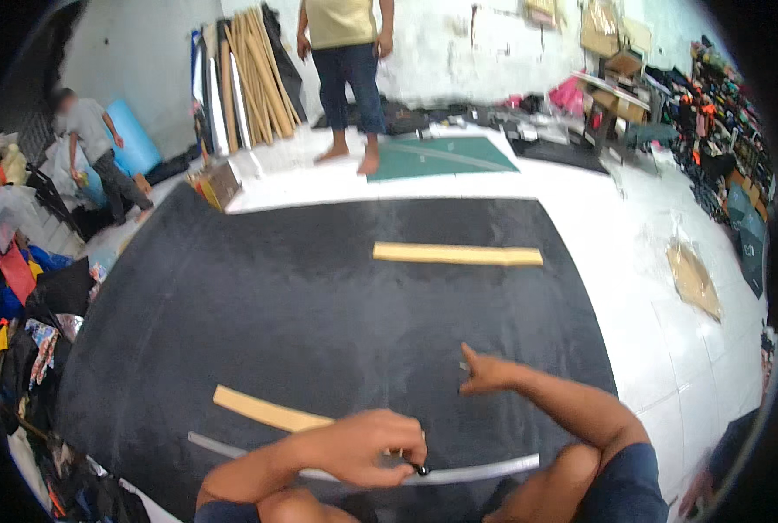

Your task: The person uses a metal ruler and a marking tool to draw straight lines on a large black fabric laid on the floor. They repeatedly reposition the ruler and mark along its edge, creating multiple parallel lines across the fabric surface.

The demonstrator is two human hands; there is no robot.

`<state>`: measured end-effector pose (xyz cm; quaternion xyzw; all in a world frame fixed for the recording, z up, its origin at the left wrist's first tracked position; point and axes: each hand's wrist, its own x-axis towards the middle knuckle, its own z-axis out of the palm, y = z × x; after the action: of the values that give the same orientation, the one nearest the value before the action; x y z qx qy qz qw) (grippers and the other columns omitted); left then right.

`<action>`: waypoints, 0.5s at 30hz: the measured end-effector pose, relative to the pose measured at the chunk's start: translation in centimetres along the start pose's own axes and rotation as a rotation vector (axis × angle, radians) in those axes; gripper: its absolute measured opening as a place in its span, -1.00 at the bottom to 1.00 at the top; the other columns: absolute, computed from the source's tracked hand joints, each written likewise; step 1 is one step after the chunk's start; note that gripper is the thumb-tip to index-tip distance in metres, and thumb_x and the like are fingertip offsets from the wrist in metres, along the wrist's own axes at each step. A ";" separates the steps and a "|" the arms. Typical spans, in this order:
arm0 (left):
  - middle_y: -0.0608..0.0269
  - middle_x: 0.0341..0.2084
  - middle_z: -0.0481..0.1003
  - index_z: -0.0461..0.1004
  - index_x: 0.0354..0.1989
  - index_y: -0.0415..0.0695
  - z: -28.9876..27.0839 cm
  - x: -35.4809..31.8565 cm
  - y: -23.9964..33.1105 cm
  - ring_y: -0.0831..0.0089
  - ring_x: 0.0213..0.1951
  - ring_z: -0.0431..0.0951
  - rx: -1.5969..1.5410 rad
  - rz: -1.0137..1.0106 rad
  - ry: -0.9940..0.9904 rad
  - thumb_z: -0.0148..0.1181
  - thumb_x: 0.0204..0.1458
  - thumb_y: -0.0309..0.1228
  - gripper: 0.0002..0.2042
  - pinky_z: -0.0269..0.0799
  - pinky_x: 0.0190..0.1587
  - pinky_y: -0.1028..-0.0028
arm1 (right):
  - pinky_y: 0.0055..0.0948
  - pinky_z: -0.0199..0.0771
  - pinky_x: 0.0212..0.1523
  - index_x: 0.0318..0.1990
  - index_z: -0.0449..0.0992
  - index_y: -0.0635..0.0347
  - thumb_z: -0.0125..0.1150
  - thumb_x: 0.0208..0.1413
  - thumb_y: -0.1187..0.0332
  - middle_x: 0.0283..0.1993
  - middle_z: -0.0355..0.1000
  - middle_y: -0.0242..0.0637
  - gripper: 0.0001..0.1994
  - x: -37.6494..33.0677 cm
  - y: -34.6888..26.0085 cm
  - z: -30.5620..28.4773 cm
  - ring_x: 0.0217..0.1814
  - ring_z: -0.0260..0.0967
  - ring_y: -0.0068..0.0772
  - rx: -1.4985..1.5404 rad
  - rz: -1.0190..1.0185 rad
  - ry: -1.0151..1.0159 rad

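A large sheet of black material is spread over the floor in front of me. My left hand is low over its near part, fingers curled around a small black object whose kind I cannot make out. A long metal ruler lies beneath that hand, running left and right of it. Just beyond, a tan strip is partly covered by the same hand. Over the sheet's right side, my right hand has its index finger stretched out and holds nothing that I can see.
Farther out on the sheet lies another tan strip. A barefoot person stands by a green mat; another person is at far left. Rolls lean against the wall near a cardboard box. Material piles line the sides.
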<state>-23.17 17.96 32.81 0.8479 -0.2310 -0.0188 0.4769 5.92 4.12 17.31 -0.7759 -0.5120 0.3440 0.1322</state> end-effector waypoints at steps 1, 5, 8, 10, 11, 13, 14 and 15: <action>0.29 -0.36 0.53 0.54 -0.26 -0.16 0.5 -0.4 -1.2 0.36 -0.30 0.52 -0.052 -0.015 0.024 0.19 0.12 -0.34 -0.85 0.38 -0.17 0.32 | -0.25 0.51 0.07 0.49 -0.34 0.46 0.37 0.02 0.21 0.08 0.50 0.16 0.09 1.4 1.8 1.0 0.09 0.50 -0.06 -0.001 -0.054 0.040; 0.27 -0.36 0.53 0.53 -0.26 -0.18 0.6 -1.4 -0.5 0.38 -0.32 0.51 -0.036 -0.093 0.004 0.19 0.14 -0.34 -0.85 0.40 -0.20 0.32 | -0.27 0.48 0.13 0.51 -0.31 0.39 0.37 0.04 0.19 0.12 0.49 0.16 0.08 0.2 -2.4 1.4 0.11 0.49 -0.04 0.032 0.084 -0.071; 0.27 -0.37 0.52 0.53 -0.27 -0.17 0.6 -0.7 -0.5 0.36 -0.33 0.51 -0.055 -0.043 0.007 0.19 0.13 -0.35 -0.85 0.40 -0.21 0.32 | -0.26 0.47 0.15 0.52 -0.31 0.35 0.39 0.04 0.17 0.13 0.48 0.17 0.09 0.1 -1.2 0.9 0.13 0.49 -0.03 -0.052 0.125 -0.048; 0.26 -0.39 0.51 0.53 -0.28 -0.17 0.5 -0.8 0.0 0.34 -0.33 0.51 -0.077 -0.051 0.032 0.19 0.13 -0.34 -0.85 0.39 -0.22 0.31 | -0.22 0.36 0.27 0.51 -0.25 0.36 0.38 0.00 0.16 0.25 0.35 0.24 0.08 -0.1 -1.7 0.4 0.30 0.34 0.05 0.074 0.137 -0.094; 0.26 -0.39 0.51 0.53 -0.28 -0.17 0.3 -0.9 0.2 0.33 -0.32 0.51 -0.064 -0.042 0.035 0.19 0.12 -0.35 -0.85 0.39 -0.22 0.31 | -0.20 0.31 0.33 0.51 -0.23 0.36 0.38 -0.02 0.16 0.32 0.28 0.27 0.07 -0.3 -2.2 0.0 0.38 0.27 0.09 0.136 0.143 -0.118; 0.25 -0.40 0.51 0.53 -0.28 -0.17 0.1 -1.0 0.2 0.32 -0.32 0.51 -0.036 -0.024 0.046 0.19 0.12 -0.35 -0.85 0.38 -0.22 0.31 | -0.20 0.35 0.28 0.51 -0.21 0.37 0.38 -0.02 0.16 0.28 0.33 0.23 0.06 -0.8 -2.8 -0.1 0.33 0.32 0.07 0.074 0.122 -0.094; 0.25 -0.40 0.50 0.53 -0.29 -0.17 0.1 -1.1 0.0 0.30 -0.32 0.51 -0.038 -0.019 0.050 0.19 0.12 -0.35 -0.86 0.38 -0.21 0.30 | -0.20 0.37 0.26 0.51 -0.21 0.37 0.37 -0.01 0.17 0.26 0.35 0.21 0.06 -0.8 -3.0 -0.1 0.30 0.35 0.05 0.043 0.109 -0.081; 0.25 -0.40 0.50 0.53 -0.29 -0.17 0.2 -1.2 0.0 0.30 -0.32 0.51 -0.051 -0.034 0.057 0.19 0.11 -0.36 -0.86 0.38 -0.20 0.30 | -0.20 0.39 0.23 0.51 -0.18 0.36 0.38 -0.02 0.17 0.22 0.39 0.18 0.04 -0.8 -3.2 0.0 0.27 0.38 0.04 0.062 0.115 -0.099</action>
<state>-24.34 18.28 32.47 0.8394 -0.2020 -0.0086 0.5045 3.44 4.85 19.38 -0.7816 -0.4618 0.4045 0.1106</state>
